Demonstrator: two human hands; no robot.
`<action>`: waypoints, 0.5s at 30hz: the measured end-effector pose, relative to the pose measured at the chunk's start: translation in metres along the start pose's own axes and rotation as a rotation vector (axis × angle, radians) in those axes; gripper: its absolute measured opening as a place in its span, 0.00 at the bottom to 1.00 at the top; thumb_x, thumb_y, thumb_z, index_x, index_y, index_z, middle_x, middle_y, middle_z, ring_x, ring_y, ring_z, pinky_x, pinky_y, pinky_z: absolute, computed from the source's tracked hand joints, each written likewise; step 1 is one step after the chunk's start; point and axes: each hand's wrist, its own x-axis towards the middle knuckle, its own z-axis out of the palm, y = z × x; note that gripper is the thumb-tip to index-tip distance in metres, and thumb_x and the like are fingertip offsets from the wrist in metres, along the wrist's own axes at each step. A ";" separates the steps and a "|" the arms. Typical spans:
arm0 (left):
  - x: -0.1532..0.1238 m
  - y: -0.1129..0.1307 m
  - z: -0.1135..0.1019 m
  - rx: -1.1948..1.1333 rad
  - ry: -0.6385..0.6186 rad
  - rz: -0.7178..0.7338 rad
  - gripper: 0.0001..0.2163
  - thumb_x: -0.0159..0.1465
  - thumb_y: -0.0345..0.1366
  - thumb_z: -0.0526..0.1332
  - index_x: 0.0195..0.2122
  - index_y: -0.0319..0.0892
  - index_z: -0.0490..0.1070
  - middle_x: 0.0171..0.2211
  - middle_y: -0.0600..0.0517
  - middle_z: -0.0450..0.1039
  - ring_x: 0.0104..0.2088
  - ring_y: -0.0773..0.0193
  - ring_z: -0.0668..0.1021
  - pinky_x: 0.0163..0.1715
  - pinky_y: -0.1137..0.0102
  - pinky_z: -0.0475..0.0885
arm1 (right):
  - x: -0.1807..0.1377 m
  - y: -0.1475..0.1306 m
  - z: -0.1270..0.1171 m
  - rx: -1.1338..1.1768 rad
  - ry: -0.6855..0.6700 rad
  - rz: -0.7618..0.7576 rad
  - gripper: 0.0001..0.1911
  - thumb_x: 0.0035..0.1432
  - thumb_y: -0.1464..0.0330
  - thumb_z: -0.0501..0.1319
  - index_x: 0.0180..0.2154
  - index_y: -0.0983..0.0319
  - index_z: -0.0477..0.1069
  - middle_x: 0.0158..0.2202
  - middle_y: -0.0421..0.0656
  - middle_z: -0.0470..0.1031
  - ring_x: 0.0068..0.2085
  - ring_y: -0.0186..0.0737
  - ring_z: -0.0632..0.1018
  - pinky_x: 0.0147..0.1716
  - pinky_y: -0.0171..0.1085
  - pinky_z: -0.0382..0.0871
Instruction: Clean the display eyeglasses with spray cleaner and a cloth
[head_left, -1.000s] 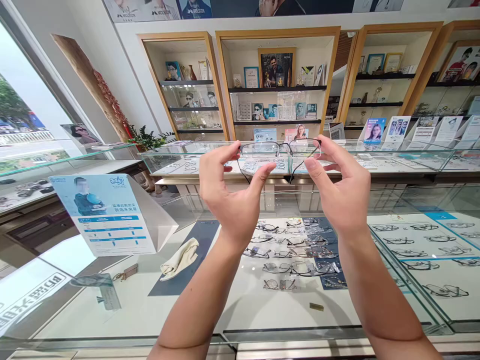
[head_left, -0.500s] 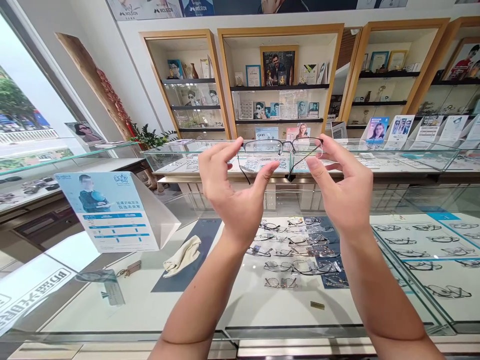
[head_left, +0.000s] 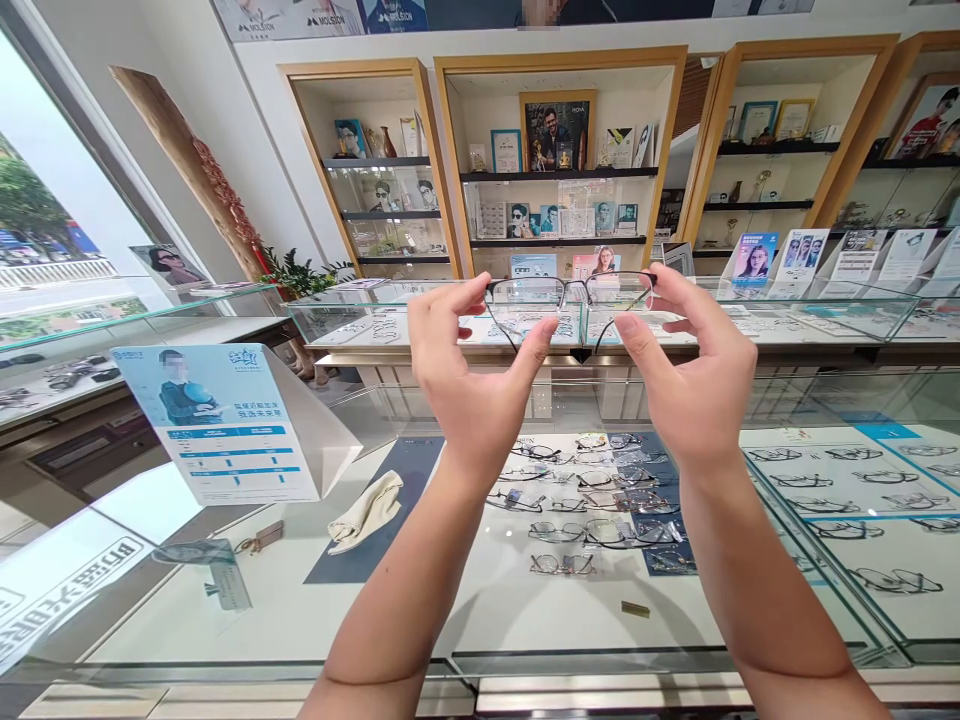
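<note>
A pair of eyeglasses [head_left: 574, 284] with a thin dark upper rim and clear lenses is held up above the glass counter. My left hand [head_left: 480, 370] grips its left hinge corner with the fingertips, the thumb raised beside the left lens. At the opposite corner my right hand [head_left: 694, 365] pinches the frame, its thumb close to the lower edge of the right lens. Both temples hang downward between the hands. Under my forearms, several rows of eyeglass frames [head_left: 562, 565] lie in the glass display case [head_left: 517, 630].
A blue and white tent card [head_left: 217, 425] stands on the counter at left. Near it lie a beige cloth [head_left: 366, 515] on a dark mat and a brown tag [head_left: 262, 535]. More frames [head_left: 855, 532] fill the case at right. A second glass counter [head_left: 360, 330] runs behind.
The eyeglasses have turned slightly, and the temples now hang at a different angle. Both hands have shifted a little to the right.
</note>
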 end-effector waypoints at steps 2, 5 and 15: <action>0.000 -0.002 0.000 0.003 -0.027 -0.033 0.24 0.66 0.51 0.77 0.59 0.48 0.76 0.54 0.47 0.77 0.50 0.55 0.81 0.48 0.57 0.78 | 0.000 -0.002 0.000 -0.032 0.020 -0.042 0.26 0.74 0.53 0.67 0.68 0.51 0.76 0.64 0.49 0.83 0.60 0.57 0.85 0.61 0.63 0.83; 0.000 -0.007 0.001 0.000 -0.049 -0.059 0.26 0.66 0.52 0.77 0.59 0.48 0.75 0.55 0.46 0.77 0.51 0.55 0.82 0.48 0.58 0.79 | 0.000 -0.007 0.000 -0.080 0.049 -0.113 0.25 0.74 0.56 0.66 0.68 0.52 0.75 0.63 0.49 0.84 0.62 0.59 0.84 0.62 0.63 0.82; 0.000 -0.020 0.004 -0.016 -0.058 -0.039 0.28 0.66 0.53 0.77 0.61 0.48 0.73 0.57 0.45 0.76 0.55 0.54 0.82 0.50 0.60 0.80 | -0.002 -0.007 0.003 -0.134 0.046 -0.167 0.27 0.75 0.58 0.65 0.71 0.53 0.73 0.64 0.50 0.83 0.66 0.62 0.82 0.63 0.66 0.80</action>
